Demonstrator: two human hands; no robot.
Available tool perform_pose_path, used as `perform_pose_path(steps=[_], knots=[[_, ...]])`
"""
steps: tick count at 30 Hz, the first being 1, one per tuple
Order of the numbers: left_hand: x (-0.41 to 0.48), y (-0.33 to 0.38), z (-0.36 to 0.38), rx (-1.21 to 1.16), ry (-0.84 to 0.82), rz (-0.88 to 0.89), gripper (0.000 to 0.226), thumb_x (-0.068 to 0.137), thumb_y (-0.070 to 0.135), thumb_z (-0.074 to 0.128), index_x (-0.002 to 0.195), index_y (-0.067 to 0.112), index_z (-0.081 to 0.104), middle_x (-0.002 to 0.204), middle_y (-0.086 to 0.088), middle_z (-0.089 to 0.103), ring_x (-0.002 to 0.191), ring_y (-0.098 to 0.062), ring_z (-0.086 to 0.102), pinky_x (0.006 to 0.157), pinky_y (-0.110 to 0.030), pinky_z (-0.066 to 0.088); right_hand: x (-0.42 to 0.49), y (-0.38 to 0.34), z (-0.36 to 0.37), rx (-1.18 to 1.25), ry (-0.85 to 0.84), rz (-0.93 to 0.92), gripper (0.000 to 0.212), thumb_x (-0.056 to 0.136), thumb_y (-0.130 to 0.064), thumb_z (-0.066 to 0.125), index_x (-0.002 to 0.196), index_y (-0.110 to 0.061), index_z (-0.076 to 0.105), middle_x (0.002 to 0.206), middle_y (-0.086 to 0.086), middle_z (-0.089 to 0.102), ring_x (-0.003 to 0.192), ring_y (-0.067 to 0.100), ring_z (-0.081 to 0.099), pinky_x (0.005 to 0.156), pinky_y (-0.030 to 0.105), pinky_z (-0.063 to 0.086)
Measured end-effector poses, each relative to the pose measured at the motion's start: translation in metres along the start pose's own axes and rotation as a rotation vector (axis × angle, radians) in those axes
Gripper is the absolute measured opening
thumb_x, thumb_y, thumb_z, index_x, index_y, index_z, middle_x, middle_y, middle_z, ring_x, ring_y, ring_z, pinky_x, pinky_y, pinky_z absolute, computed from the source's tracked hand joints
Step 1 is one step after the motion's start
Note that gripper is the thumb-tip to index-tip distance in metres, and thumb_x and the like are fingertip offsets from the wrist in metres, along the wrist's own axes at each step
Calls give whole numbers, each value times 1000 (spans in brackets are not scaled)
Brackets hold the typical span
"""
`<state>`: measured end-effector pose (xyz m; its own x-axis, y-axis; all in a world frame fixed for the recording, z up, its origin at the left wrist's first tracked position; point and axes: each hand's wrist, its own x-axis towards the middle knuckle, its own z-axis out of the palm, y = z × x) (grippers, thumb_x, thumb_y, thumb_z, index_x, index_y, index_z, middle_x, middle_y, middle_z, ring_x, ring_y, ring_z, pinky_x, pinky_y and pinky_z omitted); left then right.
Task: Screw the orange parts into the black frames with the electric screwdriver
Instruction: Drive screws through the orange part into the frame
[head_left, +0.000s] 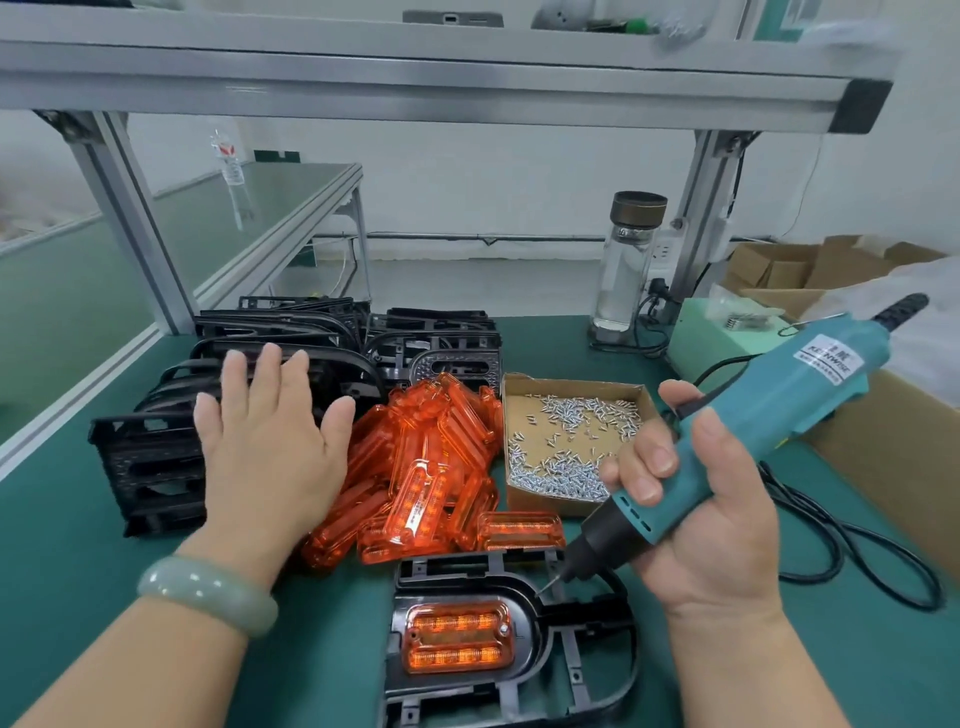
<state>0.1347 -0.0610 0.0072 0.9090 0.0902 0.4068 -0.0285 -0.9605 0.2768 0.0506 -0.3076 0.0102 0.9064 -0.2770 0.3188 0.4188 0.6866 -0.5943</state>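
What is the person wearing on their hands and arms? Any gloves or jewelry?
No gloves, and no sleeves in view: both forearms are bare. The left hand has a smooth, round, pale green bangle with lighter cloudy patches around its wrist. The right hand wears nothing; no ring or watch shows.

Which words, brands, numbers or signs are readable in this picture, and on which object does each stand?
"KEENWISE" (middle letters uncertain): white label on the electric screwdriver in the right hand.
Characters above it and a small line below: too small to read.
Red mark on the plastic bottle at the back: blurred.
Pale strip on one orange part in the pile: unreadable.
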Motion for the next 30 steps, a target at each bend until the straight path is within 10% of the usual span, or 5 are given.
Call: perform_pose_path(steps=[11,15,21,30], knots=[[22,14,7,-5,12,6,58,92,40,48,140,11,38,150,-11,34,142,-32,18,113,-53,11,4,-1,-4,15,24,19,19,84,-25,49,90,-19,66,53,-4,45,41,9,44,53,26,50],[13,59,-4,-248,109,353,35,86,18,60,120,9,59,121,-10,61,118,-29,51,106,-41,32,6,-2,-3,13,37,22,17,77,-28,57,85,-20,69,53,-4,44,40,9,43,52,25,49],[3,143,11,-116,-504,758,33,95,17,49,125,28,60,123,-1,63,113,-19,57,96,-28,40,6,-4,-5,7,36,23,28,71,-33,62,95,-16,61,53,-5,45,40,8,44,53,24,50],[5,170,40,-67,-866,563,27,94,-1,47,119,-6,57,122,-25,57,115,-40,53,99,-47,43,9,-7,-10,33,59,7,26,77,-32,58,97,-16,58,54,-6,45,41,6,44,54,25,51]])
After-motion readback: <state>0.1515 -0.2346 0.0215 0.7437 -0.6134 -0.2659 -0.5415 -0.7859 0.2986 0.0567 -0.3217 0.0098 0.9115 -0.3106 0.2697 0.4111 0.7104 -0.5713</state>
